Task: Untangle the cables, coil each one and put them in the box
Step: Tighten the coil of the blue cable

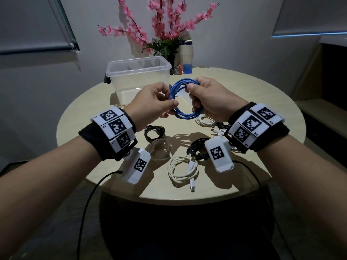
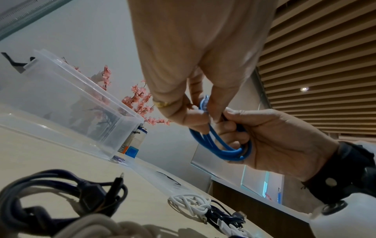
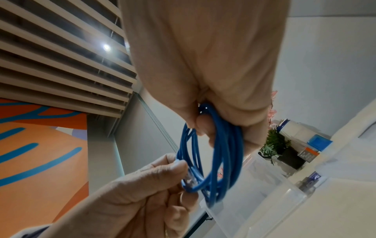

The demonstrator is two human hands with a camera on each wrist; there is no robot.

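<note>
Blue cable (image 1: 185, 102) coiled, ready for the box (image 1: 139, 79).
Right hand (image 1: 210, 98) clamps the loops so they hold shape; left hand (image 1: 150, 102) pinches the plug end.

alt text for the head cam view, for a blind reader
Two hands, left hand and right hand, hold a coiled blue cable above a round table. A clear plastic box stands behind; more coiled cables lie in front.
</note>
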